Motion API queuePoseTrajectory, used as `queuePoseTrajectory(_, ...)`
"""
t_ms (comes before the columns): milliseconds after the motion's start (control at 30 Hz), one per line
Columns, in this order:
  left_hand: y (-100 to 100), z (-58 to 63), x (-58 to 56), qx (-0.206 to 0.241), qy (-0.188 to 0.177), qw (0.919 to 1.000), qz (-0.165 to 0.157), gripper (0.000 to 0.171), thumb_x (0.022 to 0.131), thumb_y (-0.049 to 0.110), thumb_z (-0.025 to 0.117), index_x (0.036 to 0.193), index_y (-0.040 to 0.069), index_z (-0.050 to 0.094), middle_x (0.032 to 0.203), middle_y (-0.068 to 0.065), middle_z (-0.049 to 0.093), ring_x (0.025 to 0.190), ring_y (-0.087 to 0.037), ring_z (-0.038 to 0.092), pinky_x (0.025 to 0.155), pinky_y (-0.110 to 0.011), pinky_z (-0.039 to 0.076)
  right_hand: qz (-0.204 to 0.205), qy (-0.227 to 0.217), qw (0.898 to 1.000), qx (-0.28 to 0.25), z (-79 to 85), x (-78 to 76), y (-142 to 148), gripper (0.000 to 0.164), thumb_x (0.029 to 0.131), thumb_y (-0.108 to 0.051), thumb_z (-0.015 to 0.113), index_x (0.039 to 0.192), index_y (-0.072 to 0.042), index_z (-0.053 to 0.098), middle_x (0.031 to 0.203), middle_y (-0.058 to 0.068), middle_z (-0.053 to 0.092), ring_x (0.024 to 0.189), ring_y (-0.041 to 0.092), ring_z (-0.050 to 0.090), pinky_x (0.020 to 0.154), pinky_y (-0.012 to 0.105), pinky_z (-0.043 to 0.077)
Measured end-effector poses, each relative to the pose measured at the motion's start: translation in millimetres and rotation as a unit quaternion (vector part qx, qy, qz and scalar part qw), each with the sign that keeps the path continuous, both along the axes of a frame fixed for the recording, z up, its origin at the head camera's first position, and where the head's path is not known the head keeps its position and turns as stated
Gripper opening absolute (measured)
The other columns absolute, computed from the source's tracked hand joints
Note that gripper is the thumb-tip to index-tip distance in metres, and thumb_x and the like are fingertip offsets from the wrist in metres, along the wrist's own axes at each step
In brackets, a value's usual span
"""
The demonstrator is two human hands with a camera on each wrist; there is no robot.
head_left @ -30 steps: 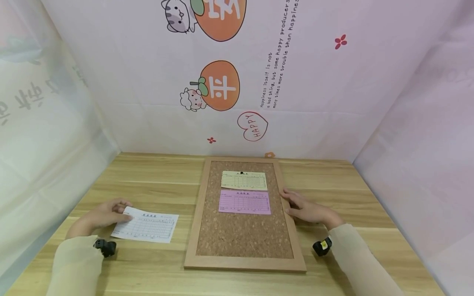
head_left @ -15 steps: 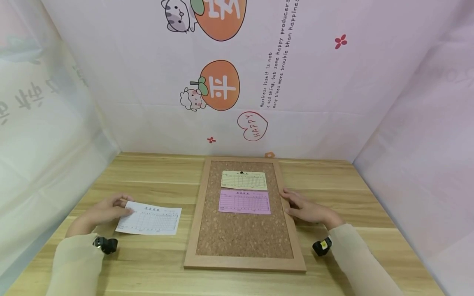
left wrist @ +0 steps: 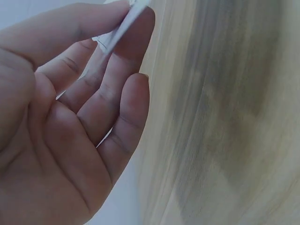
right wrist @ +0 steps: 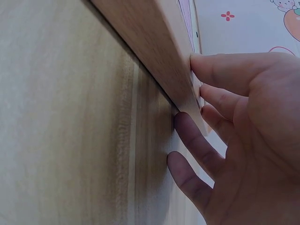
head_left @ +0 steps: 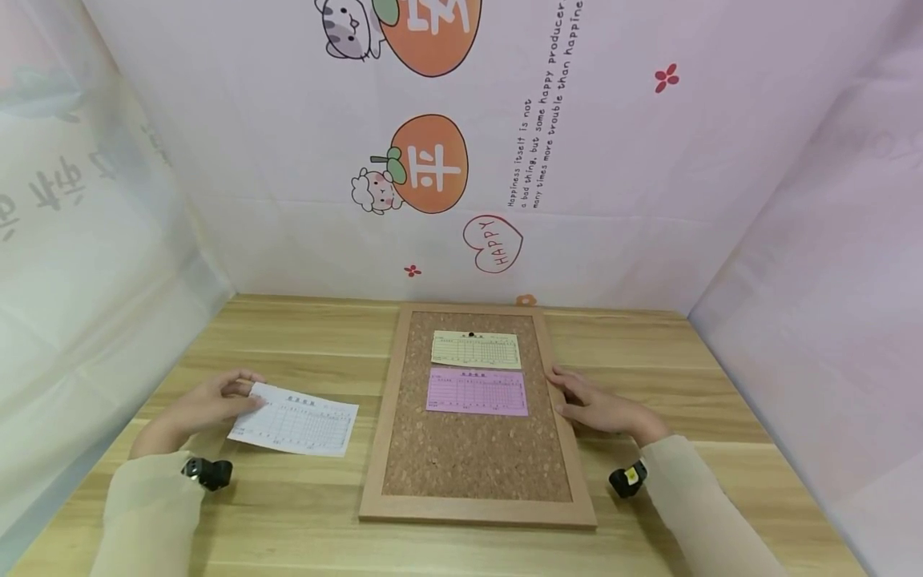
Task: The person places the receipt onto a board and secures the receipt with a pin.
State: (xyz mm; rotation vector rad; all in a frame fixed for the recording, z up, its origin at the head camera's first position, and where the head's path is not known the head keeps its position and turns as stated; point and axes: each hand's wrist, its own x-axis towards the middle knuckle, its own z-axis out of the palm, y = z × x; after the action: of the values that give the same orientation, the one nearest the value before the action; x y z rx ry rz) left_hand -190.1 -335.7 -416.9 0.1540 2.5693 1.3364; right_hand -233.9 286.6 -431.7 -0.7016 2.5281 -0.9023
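Note:
My left hand (head_left: 209, 409) pinches the left end of a white printed form slip (head_left: 303, 421) between thumb and fingers. A thin edge of that slip (left wrist: 123, 29) shows at the fingertips in the left wrist view. Right of it lies a cork board (head_left: 476, 457) in a wooden frame. On the cork are a yellow form slip (head_left: 476, 353), with a black pushpin (head_left: 472, 334) at its top edge, and a purple form slip (head_left: 477, 394) just below. My right hand (head_left: 598, 406) rests against the frame's right side. In the right wrist view its extended fingertips touch the frame's side face (right wrist: 150, 42).
The board lies on a wood-grain table (head_left: 303, 529). Printed white cloth (head_left: 613, 200) hangs behind the table and along both sides. A black wrist camera (head_left: 209, 473) sits at the left cuff and another camera (head_left: 627, 479) at the right cuff.
The left hand and white slip have moved slightly away from the body and to the right, and the slip's tilt has changed. The right hand and the board stay where they were.

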Motion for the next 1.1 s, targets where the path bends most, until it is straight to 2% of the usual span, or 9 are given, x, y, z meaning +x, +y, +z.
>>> queuePoseTrajectory(333, 2, 0.5, -2.2, -0.002, 0.006, 0.9997, 0.023, 0.05, 0.096, 0.028, 0.069, 0.131, -0.003, 0.049, 0.121, -0.02, 0.062, 0.094, -0.021, 0.063, 0.08, -0.033, 0.051, 0.005, 0.004, 1.0, 0.006, 0.9, -1.6, 0, 0.064, 0.106, -0.025, 0.051, 0.157, 0.002, 0.023, 0.163, 0.026, 0.005, 0.146, 0.051, 0.006, 0.111, 0.068, 0.016)
queuePoseTrajectory(667, 3, 6.8, 1.2, -0.004, 0.021, 0.9996, 0.018, 0.051, 0.099, 0.03, 0.065, 0.133, -0.003, 0.046, 0.13, -0.025, 0.055, 0.102, -0.022, 0.059, 0.085, -0.04, 0.048, 0.002, 0.004, 1.0, 0.004, 0.8, 0.4, 0, 0.064, 0.106, -0.025, 0.051, 0.157, 0.002, 0.023, 0.163, 0.026, 0.005, 0.146, 0.051, 0.006, 0.111, 0.068, 0.016)
queuePoseTrajectory(800, 3, 7.4, 2.3, -0.012, 0.02, 0.9995, 0.021, 0.054, 0.1, 0.035, 0.063, 0.135, -0.001, 0.044, 0.134, -0.025, 0.053, 0.11, -0.028, 0.056, 0.088, -0.043, 0.047, 0.002, 0.003, 1.0, 0.003, -0.1, 0.1, 0, 0.064, 0.106, -0.025, 0.051, 0.157, 0.002, 0.023, 0.163, 0.026, 0.006, 0.146, 0.05, 0.006, 0.111, 0.068, 0.016)
queuePoseTrajectory(967, 3, 9.0, 2.7, -0.014, 0.018, 0.9994, 0.026, 0.063, 0.099, 0.041, 0.062, 0.14, -0.002, 0.042, 0.137, -0.024, 0.05, 0.124, -0.039, 0.047, 0.093, -0.049, 0.044, -0.001, 0.004, 1.0, 0.002, -1.0, -0.4, 1, 0.064, 0.106, -0.026, 0.052, 0.157, 0.001, 0.024, 0.163, 0.025, 0.006, 0.146, 0.05, 0.006, 0.111, 0.068, 0.016)
queuePoseTrajectory(1100, 4, 10.2, 2.8, -0.011, 0.022, 0.9994, 0.025, 0.058, 0.099, 0.042, 0.062, 0.137, 0.001, 0.045, 0.132, -0.02, 0.053, 0.12, -0.035, 0.05, 0.093, -0.048, 0.044, -0.002, 0.004, 1.0, 0.001, -1.3, -0.6, 1, 0.064, 0.106, -0.026, 0.052, 0.157, 0.0, 0.024, 0.164, 0.024, 0.006, 0.147, 0.049, 0.005, 0.111, 0.068, 0.016)
